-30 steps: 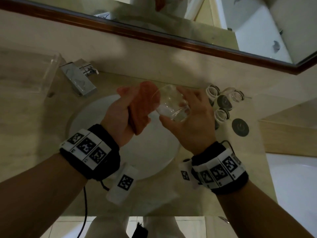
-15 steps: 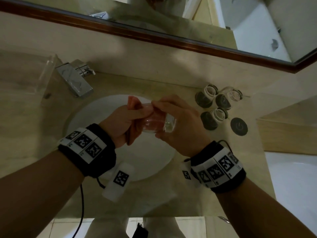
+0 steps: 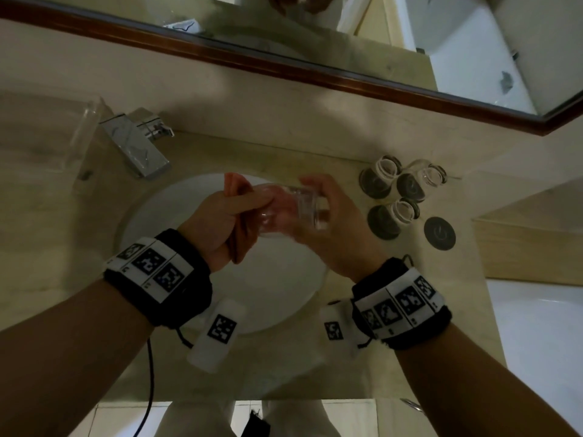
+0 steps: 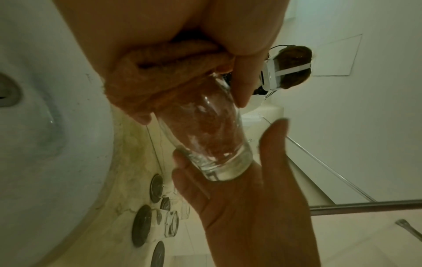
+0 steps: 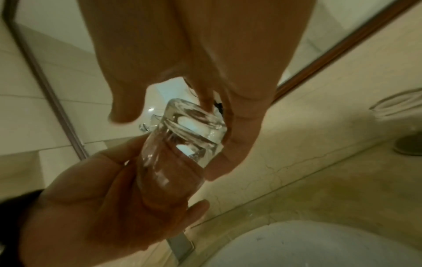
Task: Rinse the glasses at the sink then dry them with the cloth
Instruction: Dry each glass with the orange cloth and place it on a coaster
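A clear glass (image 3: pixel 296 206) lies sideways over the white sink (image 3: pixel 277 288), with its thick base toward the right. My right hand (image 3: pixel 328 225) grips the glass (image 4: pixel 205 142) by the base. My left hand (image 3: pixel 217 225) holds an orange cloth (image 3: pixel 239 197) and pushes part of the cloth (image 4: pixel 205 126) into the mouth of the glass. In the right wrist view the glass (image 5: pixel 182 137) points its base at the camera, with the left hand (image 5: pixel 109 209) below it. The left fingers are curled round the cloth.
Three more glasses (image 3: pixel 407 209) stand upside down on dark coasters (image 3: pixel 383 225) on the counter to the right of the sink, with one bare coaster (image 3: pixel 439 232) beside them. A chrome tap (image 3: pixel 135 146) sits at the back left. A mirror (image 3: pixel 315 33) runs along the wall.
The glass has turned from mouth-up to lying sideways, and the cloth has gone from beside it to inside it. Both hands have come closer together over the sink.
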`<state>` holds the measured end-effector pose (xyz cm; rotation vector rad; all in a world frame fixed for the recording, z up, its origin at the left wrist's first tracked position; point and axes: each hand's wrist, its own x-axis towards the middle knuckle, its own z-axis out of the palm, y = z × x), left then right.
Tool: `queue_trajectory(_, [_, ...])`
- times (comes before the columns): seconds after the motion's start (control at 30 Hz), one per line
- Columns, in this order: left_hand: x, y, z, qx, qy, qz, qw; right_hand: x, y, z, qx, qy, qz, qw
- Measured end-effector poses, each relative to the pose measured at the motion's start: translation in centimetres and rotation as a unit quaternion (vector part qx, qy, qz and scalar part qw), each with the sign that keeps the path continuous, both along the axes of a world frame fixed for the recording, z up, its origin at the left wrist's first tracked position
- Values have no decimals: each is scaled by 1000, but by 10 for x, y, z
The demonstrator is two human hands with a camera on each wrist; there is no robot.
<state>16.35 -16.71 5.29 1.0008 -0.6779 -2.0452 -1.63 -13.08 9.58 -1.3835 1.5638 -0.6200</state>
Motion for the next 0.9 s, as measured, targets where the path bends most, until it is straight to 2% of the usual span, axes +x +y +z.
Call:
queue_trajectory(0.07, [0, 0, -1, 4, -4, 9, 1000, 1, -1, -1, 32, -32, -18, 999])
queue_trajectory(0.2, [1, -1, -4, 23, 3, 29, 999, -9, 1, -6, -68, -3, 59, 996])
queue_trajectory(0.23, [1, -1, -4, 23, 1, 27, 999, -10, 1, -8, -70, -9, 56, 996])
queue_trajectory(0.37, [0, -1, -7, 27, -17, 21, 999, -2, -5, -11, 50, -84, -46, 994])
queue_trajectory(0.47, [-1, -1, -5, 16, -27, 17, 999, -4, -4, -12, 42, -96, -42, 994])
queue_trajectory(0.57, [0, -4, -6, 33, -20, 51, 998, -11, -2, -12, -30, -33, 2, 999])
queue_trajectory(0.7, [-3, -6, -9, 40, -45, 79, 995, -15, 2, -15, -66, -13, -54, 996])
queue_trajectory(0.83, [3, -10, -17, 43, -102, 135, 985, -22, 8, -21, -141, 100, -75, 982])
queue_trajectory(0.9, [4, -11, -20, 50, -131, 145, 979, -22, 13, -22, -142, 147, -67, 977])
